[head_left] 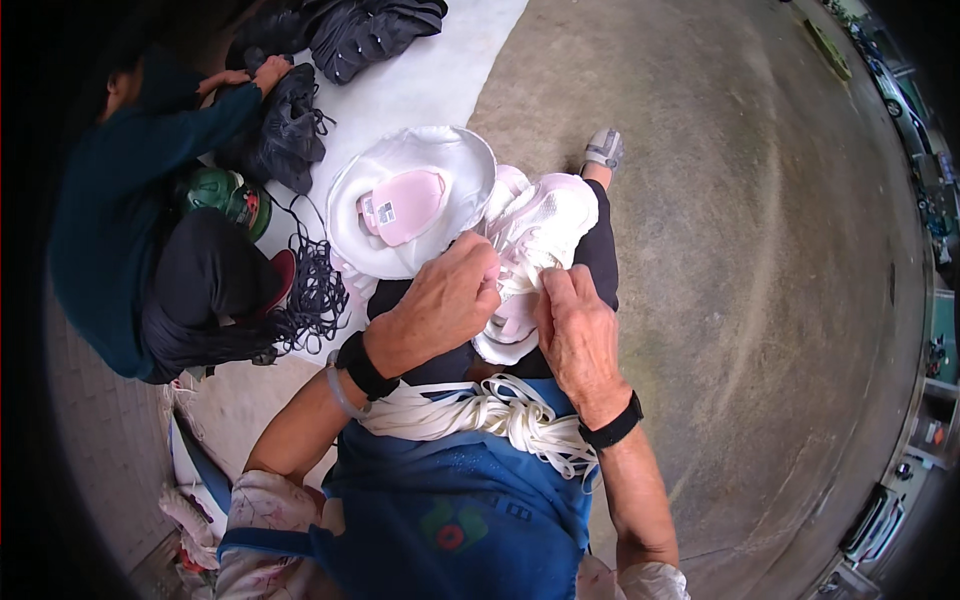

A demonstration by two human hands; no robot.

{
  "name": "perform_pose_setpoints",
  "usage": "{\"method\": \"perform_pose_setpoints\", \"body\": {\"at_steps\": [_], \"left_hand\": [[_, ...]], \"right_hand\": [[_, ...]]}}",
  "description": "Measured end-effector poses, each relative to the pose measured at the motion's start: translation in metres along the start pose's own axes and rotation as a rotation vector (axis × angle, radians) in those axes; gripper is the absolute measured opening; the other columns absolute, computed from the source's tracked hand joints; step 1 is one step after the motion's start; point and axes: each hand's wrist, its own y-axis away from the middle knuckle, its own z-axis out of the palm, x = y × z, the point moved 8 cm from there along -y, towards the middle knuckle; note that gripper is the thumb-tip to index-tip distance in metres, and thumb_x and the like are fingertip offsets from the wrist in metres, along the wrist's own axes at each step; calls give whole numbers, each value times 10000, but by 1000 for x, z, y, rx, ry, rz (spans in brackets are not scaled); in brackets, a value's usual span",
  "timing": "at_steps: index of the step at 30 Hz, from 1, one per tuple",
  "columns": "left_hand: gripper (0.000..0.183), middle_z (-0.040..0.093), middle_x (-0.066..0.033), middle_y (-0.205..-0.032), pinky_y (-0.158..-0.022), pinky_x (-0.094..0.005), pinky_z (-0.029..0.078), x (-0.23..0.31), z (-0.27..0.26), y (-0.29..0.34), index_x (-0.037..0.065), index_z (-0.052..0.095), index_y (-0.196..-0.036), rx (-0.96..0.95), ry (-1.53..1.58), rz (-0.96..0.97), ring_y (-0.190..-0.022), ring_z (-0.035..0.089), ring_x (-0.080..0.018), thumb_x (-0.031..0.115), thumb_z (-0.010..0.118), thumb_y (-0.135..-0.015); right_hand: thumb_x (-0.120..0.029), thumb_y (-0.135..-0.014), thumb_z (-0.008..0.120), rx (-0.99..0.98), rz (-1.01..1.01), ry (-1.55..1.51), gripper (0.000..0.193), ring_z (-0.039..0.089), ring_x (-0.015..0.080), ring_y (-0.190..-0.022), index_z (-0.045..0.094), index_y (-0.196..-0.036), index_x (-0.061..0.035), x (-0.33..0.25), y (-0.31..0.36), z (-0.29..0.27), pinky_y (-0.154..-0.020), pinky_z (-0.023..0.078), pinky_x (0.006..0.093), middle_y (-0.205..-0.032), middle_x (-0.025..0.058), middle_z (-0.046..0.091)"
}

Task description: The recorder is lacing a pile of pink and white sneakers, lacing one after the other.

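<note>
A white sneaker (pixel 565 210) with pale pink parts rests on my lap, toe pointing away from me. My left hand (pixel 455 295) is closed at the shoe's left side, fingers curled in a pinch on the white shoelace. At the other side, my right hand (pixel 577 325) pinches the lace between thumb and forefinger; the exact grip is partly hidden behind the fingers. Across my blue apron (pixel 450 490) lies a loose bundle of white laces (pixel 520 415). A white bowl-shaped container (pixel 470 155) stands just beyond my left hand, with a pink insole-shaped piece (pixel 412 205) bearing a label inside.
To my left sits a co-worker (pixel 110 230) in dark clothes, both hands on black shoes (pixel 290 130). Black laces (pixel 315 290) hang beside that person's knee, near a green round container (pixel 225 200). More black shoes (pixel 375 35) lie on a white sheet (pixel 440 85). Concrete floor (pixel 740 250) stretches right.
</note>
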Motion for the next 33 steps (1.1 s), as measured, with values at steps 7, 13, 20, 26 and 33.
{"method": "perform_pose_setpoints", "body": {"at_steps": [7, 13, 20, 26, 33], "left_hand": [[176, 513, -156, -875, -660, -394, 455, -2, 2, 1, -2, 495, -900, 16, -43, -6, -747, 556, -338, -64, 558, -747], [197, 520, -149, -891, -643, -392, 463, -4, 2, 0, -3, 507, -918, -2, -47, -26, -735, 565, -327, -62, 562, -738], [226, 530, -169, -1025, -699, -439, 497, 9, -2, -1, 10, 513, -950, -55, 19, -100, -821, 597, -382, 5, 596, -741], [304, 539, -147, -1121, -717, -354, 514, 17, -11, 1, 3, 525, -995, 39, -126, -107, -816, 618, -284, 16, 683, -736], [327, 534, -167, -1110, -771, -372, 505, 10, -5, 0, -4, 525, -1001, 17, -41, -132, -899, 606, -333, -4, 696, -723]], "right_hand": [[10, -800, 602, 124, 43, -291, 161, 583, 388, -733, 555, -954, 21, 7, -21, -8, -655, 479, 428, -865, 205, 544], [-2, -817, 563, 152, 149, -354, 80, 591, 338, -708, 575, -882, 44, 18, -52, -15, -647, 470, 396, -806, 208, 568], [43, -786, 551, 79, 89, -421, 186, 622, 349, -811, 609, -962, 27, 29, -68, -13, -688, 491, 394, -922, 205, 604], [91, -748, 519, 260, -29, -115, 329, 603, 361, -807, 615, -1046, -9, 23, -42, -55, -708, 512, 413, -965, 171, 574], [-49, -722, 638, -110, -200, 27, 242, 577, 235, -698, 657, -964, -46, -14, 24, -6, -613, 492, 353, -775, 85, 488]]}}
